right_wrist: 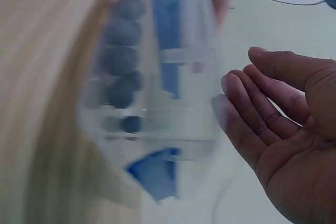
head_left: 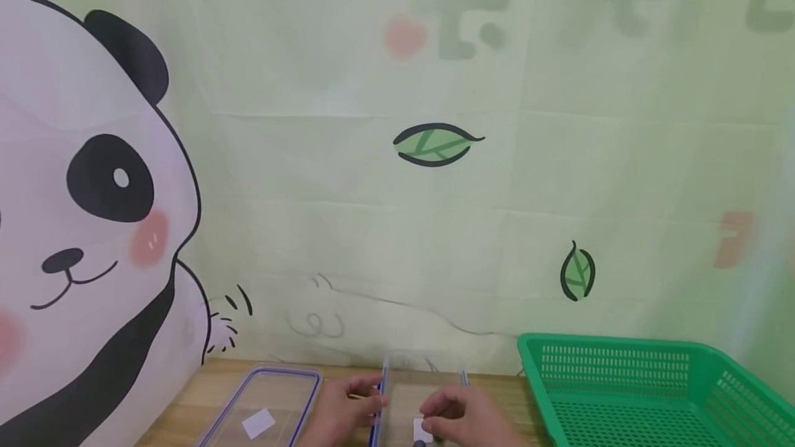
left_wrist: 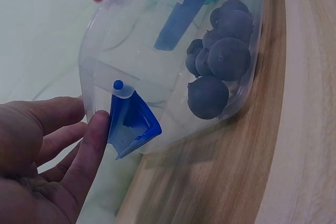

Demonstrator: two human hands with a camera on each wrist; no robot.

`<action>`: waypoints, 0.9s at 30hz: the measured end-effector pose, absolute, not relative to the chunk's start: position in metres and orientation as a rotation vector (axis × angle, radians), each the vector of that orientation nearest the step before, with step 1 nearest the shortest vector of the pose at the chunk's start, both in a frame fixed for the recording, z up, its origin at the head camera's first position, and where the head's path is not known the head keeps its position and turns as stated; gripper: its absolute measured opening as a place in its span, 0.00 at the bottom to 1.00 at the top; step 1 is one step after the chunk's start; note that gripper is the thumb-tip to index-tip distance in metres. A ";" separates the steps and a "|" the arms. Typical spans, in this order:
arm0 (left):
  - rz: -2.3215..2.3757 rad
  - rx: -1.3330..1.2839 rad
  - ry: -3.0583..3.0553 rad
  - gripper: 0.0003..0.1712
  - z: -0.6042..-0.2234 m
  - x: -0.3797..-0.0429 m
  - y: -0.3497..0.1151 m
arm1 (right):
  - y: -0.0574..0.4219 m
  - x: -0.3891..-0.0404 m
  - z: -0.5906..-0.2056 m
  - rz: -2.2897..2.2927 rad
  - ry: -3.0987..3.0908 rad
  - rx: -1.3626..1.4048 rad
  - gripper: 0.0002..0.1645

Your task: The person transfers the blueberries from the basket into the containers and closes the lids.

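Note:
A clear plastic container (head_left: 397, 405) with blue clips stands on the wooden table in the head view. Several dark blueberries (left_wrist: 229, 59) lie inside it, seen through its wall in both wrist views. My left hand (head_left: 348, 405) pinches the container's left rim, with its fingertips beside a blue clip (left_wrist: 134, 124) in the left wrist view. Over the right part of the container is my right hand (head_left: 468, 419), its fingers loosely bent. Nothing shows between the fingers (right_wrist: 241, 95) in the right wrist view, where the container is blurred.
On the left lies a clear plastic piece, apparently a lid (head_left: 279, 395), with a blue edge and a white label (head_left: 258, 423). A green plastic basket (head_left: 621, 340) stands at the right. Behind the wooden table (head_left: 201, 392) hangs a pale green printed cloth (head_left: 348, 226).

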State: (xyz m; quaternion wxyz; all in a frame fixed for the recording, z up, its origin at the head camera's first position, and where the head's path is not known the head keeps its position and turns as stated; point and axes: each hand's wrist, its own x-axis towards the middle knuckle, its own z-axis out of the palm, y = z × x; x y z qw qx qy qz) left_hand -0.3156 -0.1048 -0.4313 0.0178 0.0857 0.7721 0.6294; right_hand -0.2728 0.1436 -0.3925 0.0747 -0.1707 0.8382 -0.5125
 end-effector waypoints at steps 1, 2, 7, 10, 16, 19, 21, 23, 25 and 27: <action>1.958 0.270 2.401 0.22 -0.431 -0.316 -0.105 | 0.145 -0.271 -0.388 -1.542 2.530 -0.526 0.07; 1.960 0.278 2.404 0.22 -0.431 -0.316 -0.105 | 0.147 -0.270 -0.384 -1.548 2.545 -0.542 0.07; 1.961 0.288 2.411 0.22 -0.432 -0.316 -0.105 | 0.159 -0.257 -0.358 -1.579 2.628 -0.607 0.09; 1.961 0.285 2.401 0.22 -0.432 -0.317 -0.105 | 0.168 -0.252 -0.348 -1.633 2.646 -0.677 0.11; 1.969 0.296 2.393 0.22 -0.433 -0.318 -0.106 | 0.187 -0.249 -0.335 -1.663 2.754 -0.616 0.14; 1.979 0.310 2.393 0.23 -0.434 -0.317 -0.106 | 0.197 -0.249 -0.328 -1.650 2.796 -0.596 0.15; 1.983 0.311 2.391 0.23 -0.434 -0.317 -0.106 | 0.205 -0.249 -0.322 -1.637 2.813 -0.585 0.15; 1.982 0.296 2.388 0.22 -0.433 -0.316 -0.105 | 0.212 -0.248 -0.317 -1.625 2.826 -0.586 0.16; 1.980 0.277 2.385 0.22 -0.432 -0.316 -0.105 | 0.218 -0.247 -0.310 -1.589 2.855 -0.573 0.16; 1.973 0.252 2.384 0.22 -0.431 -0.316 -0.104 | 0.225 -0.246 -0.303 -1.537 2.894 -0.583 0.15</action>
